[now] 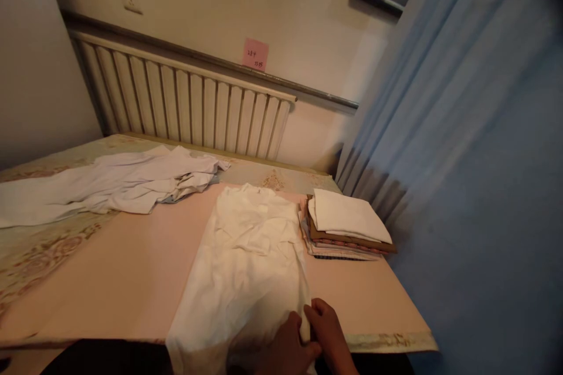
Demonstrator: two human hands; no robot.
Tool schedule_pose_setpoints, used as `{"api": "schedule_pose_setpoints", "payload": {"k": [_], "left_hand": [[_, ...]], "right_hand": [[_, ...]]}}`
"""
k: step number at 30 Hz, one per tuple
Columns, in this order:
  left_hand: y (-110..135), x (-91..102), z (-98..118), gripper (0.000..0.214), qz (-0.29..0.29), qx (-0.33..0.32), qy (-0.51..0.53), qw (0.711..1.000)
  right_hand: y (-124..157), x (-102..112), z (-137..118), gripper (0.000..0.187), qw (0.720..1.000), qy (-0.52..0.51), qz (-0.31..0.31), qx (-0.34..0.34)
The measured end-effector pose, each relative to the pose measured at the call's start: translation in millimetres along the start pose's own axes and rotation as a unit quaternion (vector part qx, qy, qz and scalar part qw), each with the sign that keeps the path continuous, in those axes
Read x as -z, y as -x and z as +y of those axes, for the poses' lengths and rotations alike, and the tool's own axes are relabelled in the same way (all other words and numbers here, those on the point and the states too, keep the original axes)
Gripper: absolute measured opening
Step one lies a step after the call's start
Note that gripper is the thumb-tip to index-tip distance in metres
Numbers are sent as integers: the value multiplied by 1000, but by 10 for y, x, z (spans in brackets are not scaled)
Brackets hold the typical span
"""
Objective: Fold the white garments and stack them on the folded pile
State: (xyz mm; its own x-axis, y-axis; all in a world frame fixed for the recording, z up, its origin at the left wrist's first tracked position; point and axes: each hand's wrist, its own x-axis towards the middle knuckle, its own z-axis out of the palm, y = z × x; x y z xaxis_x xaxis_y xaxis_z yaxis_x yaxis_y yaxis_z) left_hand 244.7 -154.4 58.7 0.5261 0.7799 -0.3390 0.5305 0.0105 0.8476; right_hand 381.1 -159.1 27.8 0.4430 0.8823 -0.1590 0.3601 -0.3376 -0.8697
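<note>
A white shirt lies lengthwise before me, its collar end pointing toward the wall and its lower end hanging at the near edge. Its sleeves look folded in across the upper part. At the shirt's lower right edge, my right hand pinches the cloth between thumb and fingers. Close beside it, my left hand is closed on the same edge, its fingertips partly hidden by shadow and cloth.
To the right stands a stack of folded clothes, a white piece on top. Loose white garments lie at the left on the flowered cover. A radiator lines the wall; a blue curtain hangs at the right.
</note>
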Motion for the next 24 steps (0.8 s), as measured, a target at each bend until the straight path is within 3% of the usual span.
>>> {"api": "schedule_pose_setpoints", "payload": {"k": [2,6,14,16,24], "left_hand": [[-26,20,-16,29,23,17,-9,1000],[-121,51,-149,5,64,44,-44,996],[-195,161,-310,27,80,34,76,993],[-196,203,-317,24,93,35,93,991],[-65,360,-239,28,108,44,78,990]], "right_hand": [[-1,-60,-44,23,1000,-2,-2,4],[-1,-195,-143,20,999,30,13,42],[-14,-498,-395,17,995,74,-24,59],[-20,-560,-424,16,994,80,-31,68],[37,-653,-457,17,992,88,-18,90]]}}
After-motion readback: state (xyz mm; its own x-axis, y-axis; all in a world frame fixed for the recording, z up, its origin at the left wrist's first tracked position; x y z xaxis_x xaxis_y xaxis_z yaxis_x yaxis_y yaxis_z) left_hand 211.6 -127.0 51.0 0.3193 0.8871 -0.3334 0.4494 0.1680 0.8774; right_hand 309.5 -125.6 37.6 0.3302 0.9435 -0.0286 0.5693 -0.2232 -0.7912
